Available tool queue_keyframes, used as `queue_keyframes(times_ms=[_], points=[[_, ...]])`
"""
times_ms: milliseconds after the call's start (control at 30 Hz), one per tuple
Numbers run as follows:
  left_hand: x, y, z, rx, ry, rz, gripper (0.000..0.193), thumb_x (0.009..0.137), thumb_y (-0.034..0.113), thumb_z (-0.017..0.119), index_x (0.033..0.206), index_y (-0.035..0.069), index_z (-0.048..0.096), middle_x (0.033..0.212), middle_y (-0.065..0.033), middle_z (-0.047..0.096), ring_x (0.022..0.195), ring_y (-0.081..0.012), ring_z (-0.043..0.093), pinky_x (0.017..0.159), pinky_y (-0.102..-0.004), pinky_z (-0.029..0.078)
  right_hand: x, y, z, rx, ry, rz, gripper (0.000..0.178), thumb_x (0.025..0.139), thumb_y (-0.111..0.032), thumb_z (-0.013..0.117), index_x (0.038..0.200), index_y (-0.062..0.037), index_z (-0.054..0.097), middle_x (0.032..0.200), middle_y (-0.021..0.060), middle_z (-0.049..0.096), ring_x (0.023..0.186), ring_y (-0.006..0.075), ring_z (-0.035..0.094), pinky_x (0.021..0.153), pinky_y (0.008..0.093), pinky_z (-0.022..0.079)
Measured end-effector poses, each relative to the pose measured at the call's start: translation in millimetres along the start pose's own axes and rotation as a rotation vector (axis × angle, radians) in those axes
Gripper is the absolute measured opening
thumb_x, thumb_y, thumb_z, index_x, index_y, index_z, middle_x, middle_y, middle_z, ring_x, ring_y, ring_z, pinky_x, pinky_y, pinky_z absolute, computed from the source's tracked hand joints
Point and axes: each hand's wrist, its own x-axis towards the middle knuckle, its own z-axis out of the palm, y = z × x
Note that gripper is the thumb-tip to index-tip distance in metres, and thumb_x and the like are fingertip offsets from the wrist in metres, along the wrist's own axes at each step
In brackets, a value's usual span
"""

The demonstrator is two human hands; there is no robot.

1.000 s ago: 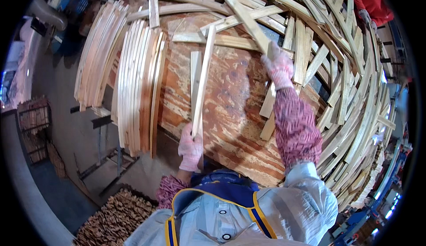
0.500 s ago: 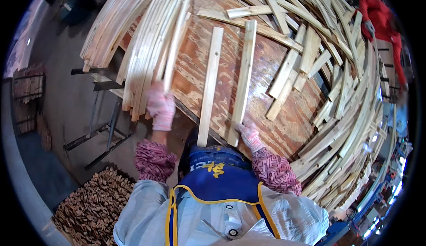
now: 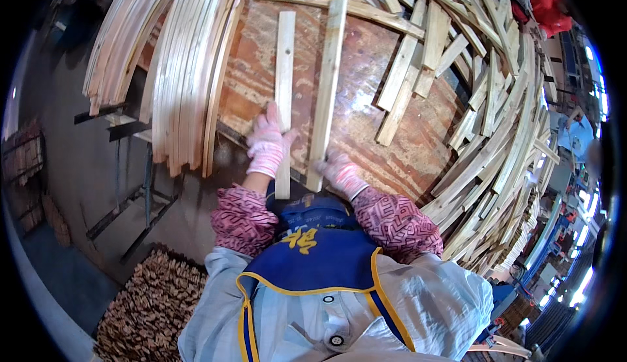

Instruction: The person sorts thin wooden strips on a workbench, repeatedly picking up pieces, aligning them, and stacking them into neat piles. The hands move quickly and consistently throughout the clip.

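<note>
- Head view: the left hand (image 3: 266,148) has gone from the stack (image 3: 186,68) to the left board (image 3: 285,55), fingers spread.
- The right hand (image 3: 341,171), half curled, is at the right board (image 3: 330,68); its grip cannot be told.
- Now both boards, on the table (image 3: 366,117), have a hand.

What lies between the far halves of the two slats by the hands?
Only brown tabletop shows between the left slat and right slat in the head view.

A woodworking workshop here, pale wooden slats (image 3: 328,87) lying across a scuffed worktable (image 3: 362,84), stacked strips (image 3: 188,68) lining the left, a great tangle of boards (image 3: 513,153) sweeping round the right, small wood pieces (image 3: 150,300) heaped below, a red-clad co-worker (image 3: 547,2) beyond.
</note>
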Motion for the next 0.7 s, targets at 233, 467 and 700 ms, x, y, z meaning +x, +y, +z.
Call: queue_keyframes(times_ms=[233, 467, 700], points=[[7.0, -7.1, 35.5, -0.19, 0.246, 0.114, 0.073, 0.075, 0.041, 0.07, 0.137, 0.011, 0.043, 0.125, -0.0207, 0.051, 0.109, -0.0398, 0.055, 0.096, -0.0452, 0.046, 21.7, -28.0, 5.2, -0.49, -0.179, -0.441, 0.036, 0.087, -0.031, 0.056, 0.112, -0.0051, 0.061, 0.098, 0.017, 0.068, 0.09, 0.0318, 0.067, 0.078, 0.0413, 0.053], [-10.7, -7.8, 63.0, -0.276, 0.433, -0.057, 0.072, 0.072, 0.028, 0.072, 0.136, 0.014, 0.042, 0.125, -0.0165, 0.051, 0.107, -0.0384, 0.058, 0.088, -0.0468, 0.05, 167.9, -132.6, -206.3, -0.877, 0.604, -0.234, 0.041, 0.091, -0.013, 0.046, 0.131, -0.0162, 0.05, 0.119, 0.0097, 0.061, 0.109, 0.0256, 0.06, 0.093, 0.0406, 0.049], [-9.8, 3.5, 45.3, -0.182, 0.37, -0.154, 0.071, 0.072, 0.023, 0.072, 0.134, 0.008, 0.042, 0.117, -0.0183, 0.056, 0.104, -0.037, 0.061, 0.089, -0.0448, 0.051, 186.6, -135.6, -235.1, -1.046, 0.402, -0.133, 0.024, 0.078, -0.022, 0.063, 0.096, -0.0079, 0.071, 0.09, 0.0099, 0.073, 0.079, 0.023, 0.071, 0.063, 0.0413, 0.056]])
